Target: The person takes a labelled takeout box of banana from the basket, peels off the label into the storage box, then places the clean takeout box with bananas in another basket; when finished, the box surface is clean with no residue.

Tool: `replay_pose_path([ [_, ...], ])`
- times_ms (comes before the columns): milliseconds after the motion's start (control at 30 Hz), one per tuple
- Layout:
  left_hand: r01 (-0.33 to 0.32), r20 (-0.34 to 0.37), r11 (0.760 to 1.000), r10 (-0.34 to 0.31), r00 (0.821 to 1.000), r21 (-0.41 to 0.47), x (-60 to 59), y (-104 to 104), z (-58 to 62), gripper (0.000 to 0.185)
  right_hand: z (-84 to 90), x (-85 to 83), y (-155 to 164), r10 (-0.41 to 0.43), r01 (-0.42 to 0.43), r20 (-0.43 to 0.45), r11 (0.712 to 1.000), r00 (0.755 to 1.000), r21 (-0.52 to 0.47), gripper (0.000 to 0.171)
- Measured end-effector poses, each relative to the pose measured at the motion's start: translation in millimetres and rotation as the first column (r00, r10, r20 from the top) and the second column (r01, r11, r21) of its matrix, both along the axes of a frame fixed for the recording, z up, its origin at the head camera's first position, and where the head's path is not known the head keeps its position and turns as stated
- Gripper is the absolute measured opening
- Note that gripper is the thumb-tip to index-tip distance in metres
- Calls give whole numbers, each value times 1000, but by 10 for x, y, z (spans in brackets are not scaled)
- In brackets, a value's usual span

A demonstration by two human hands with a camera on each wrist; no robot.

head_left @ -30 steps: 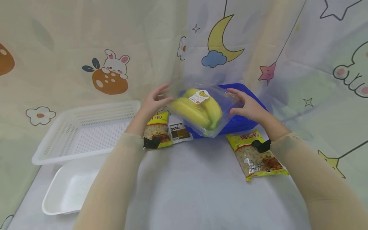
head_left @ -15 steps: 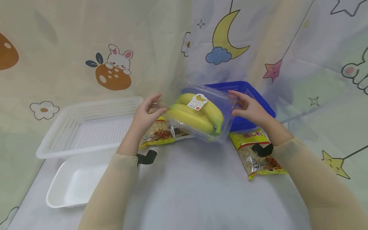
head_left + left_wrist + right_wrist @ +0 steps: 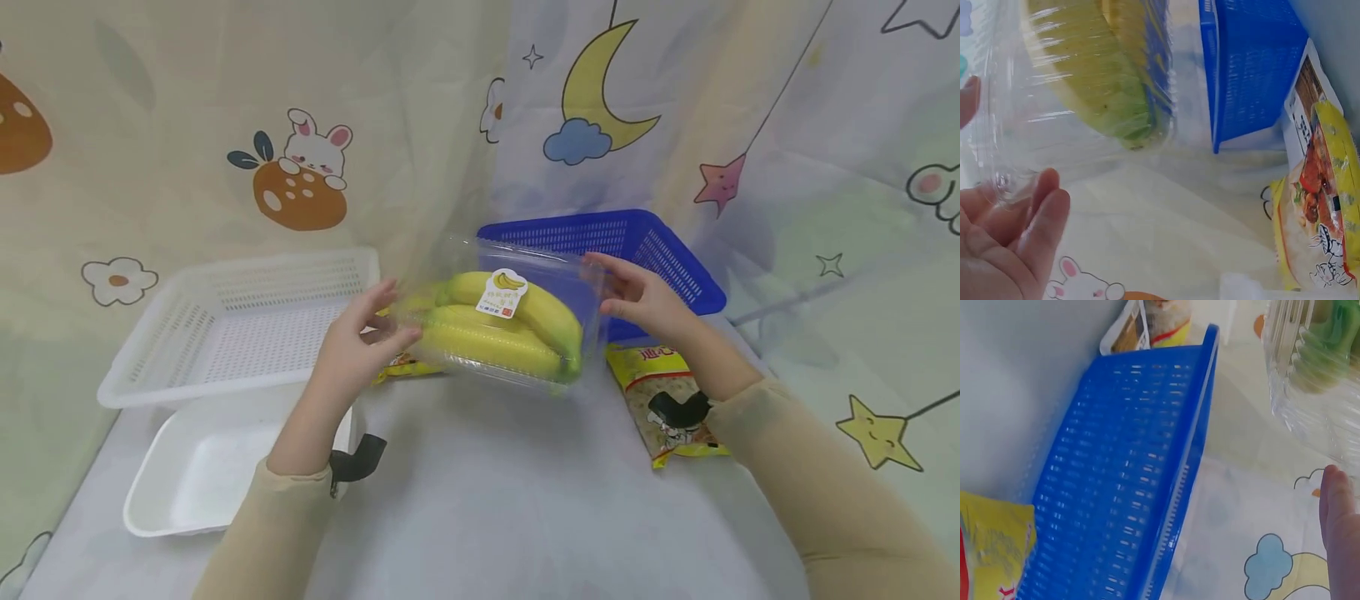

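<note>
A clear plastic box of yellow bananas (image 3: pixel 510 329) with a small banana sticker on its lid hangs just above the table, in front of the blue basket (image 3: pixel 675 258). My left hand (image 3: pixel 393 312) grips its left end between thumb and fingers. My right hand (image 3: pixel 606 287) grips its right end the same way. The left wrist view shows the box (image 3: pixel 1085 94) from below, with my fingers (image 3: pixel 1029 219) at its rim. In the right wrist view one fingertip (image 3: pixel 1338 512) touches the box's ribbed wall (image 3: pixel 1316 369).
A white perforated basket (image 3: pixel 240 325) stands at the left, a white foam tray (image 3: pixel 202 475) in front of it. One yellow noodle packet (image 3: pixel 667 400) lies under my right wrist. Another packet (image 3: pixel 397 367) peeks out beneath the box. Printed curtains close in the back.
Both hands have carried the banana box left and toward me, away from the blue basket, and lower over the table. It now covers most of the left packet.
</note>
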State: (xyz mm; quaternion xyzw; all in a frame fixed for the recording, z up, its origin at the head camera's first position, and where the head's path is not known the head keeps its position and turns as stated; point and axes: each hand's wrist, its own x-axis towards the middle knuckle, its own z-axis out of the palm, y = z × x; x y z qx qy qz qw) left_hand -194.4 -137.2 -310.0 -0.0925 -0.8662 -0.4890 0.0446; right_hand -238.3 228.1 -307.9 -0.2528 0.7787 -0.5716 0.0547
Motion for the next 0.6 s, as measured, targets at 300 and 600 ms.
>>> replay_pose_path([
  [300,-85,12,996,85,996,-30,368,10,-88,68,-149,33,-61,41,-43,73,999,997,33,66],
  [600,-99,-79,985,88,993,-142,571,14,-173,73,-248,119,-115,25,-29,101,999,995,44,60],
])
